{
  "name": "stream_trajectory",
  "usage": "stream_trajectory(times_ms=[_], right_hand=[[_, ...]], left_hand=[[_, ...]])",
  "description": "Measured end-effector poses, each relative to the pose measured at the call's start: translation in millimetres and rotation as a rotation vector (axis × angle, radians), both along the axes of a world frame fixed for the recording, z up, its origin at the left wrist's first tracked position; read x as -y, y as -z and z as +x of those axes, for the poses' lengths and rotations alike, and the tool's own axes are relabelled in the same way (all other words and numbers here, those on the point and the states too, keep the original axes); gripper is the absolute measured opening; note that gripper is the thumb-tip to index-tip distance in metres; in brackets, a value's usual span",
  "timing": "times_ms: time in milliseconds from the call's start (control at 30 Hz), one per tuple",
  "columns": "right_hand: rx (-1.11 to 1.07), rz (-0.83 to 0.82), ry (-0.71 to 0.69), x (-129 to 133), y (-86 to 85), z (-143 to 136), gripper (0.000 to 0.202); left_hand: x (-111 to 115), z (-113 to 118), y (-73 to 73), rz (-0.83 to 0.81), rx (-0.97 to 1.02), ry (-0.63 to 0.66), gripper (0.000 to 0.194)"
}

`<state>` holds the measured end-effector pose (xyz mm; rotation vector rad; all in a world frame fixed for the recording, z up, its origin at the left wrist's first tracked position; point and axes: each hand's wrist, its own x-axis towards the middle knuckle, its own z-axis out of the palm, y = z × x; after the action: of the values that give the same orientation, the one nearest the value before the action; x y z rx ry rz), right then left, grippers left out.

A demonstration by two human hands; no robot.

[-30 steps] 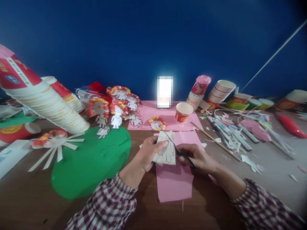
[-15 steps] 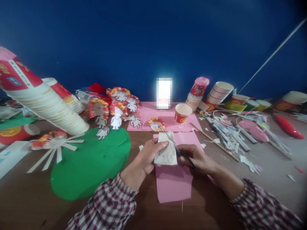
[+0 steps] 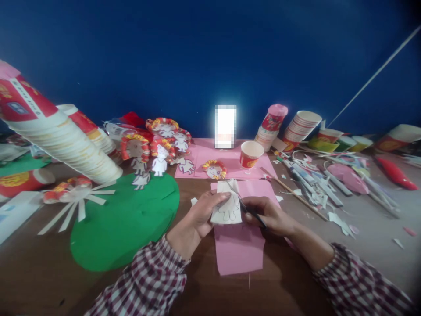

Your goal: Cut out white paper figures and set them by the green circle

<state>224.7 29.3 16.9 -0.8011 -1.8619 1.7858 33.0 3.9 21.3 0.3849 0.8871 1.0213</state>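
My left hand (image 3: 205, 211) pinches a piece of white paper (image 3: 226, 214) with a small figure outlined on it, the thumb lying over the drawing. My right hand (image 3: 268, 213) grips dark-handled scissors (image 3: 258, 218), whose blades meet the paper's right side near the top. Beneath both hands lies pink paper (image 3: 239, 254) on the brown table. Just beyond the white paper rests a round paper face (image 3: 215, 170) with a red and yellow rim. A red and white paper cup (image 3: 250, 156) stands behind it.
Leaning stacks of paper cups (image 3: 75, 140) rise at the left, beside a green paper disc (image 3: 121, 237) and several finished paper figures (image 3: 159, 162). To the right lie pens (image 3: 305, 184), a wooden stick (image 3: 301, 197), paper scraps (image 3: 340, 223) and more cups (image 3: 301, 127). A bright screen (image 3: 225, 126) stands at the back.
Both hands stay nearly in place. The white paper and scissors have shifted very slightly, and the whole view has moved a little.
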Motion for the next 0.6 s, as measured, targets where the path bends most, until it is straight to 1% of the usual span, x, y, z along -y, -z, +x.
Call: stream_trajectory(times_ms=[100,200,267,467,600], right_hand=[[0.008,0.000,0.009,0.1,-0.5,-0.1,0.039],[-0.027,-0.088,-0.012,0.6,-1.7,1.0,0.043],[-0.037,-0.116,-0.028,0.8,-2.9,1.5,0.043],[0.011,-0.023,-0.006,0.8,-4.2,1.6,0.042],[0.025,0.000,0.005,1.1,-3.5,1.2,0.042]], left_hand=[[-0.1,0.1,1.2,0.021,0.009,0.015,0.023],[0.5,0.2,2.6,0.038,0.051,0.037,0.023],[1.0,0.3,3.2,0.024,0.065,0.042,0.024],[1.7,0.5,3.8,0.006,0.031,0.027,0.022],[2.0,1.0,4.7,0.017,0.049,0.023,0.020]])
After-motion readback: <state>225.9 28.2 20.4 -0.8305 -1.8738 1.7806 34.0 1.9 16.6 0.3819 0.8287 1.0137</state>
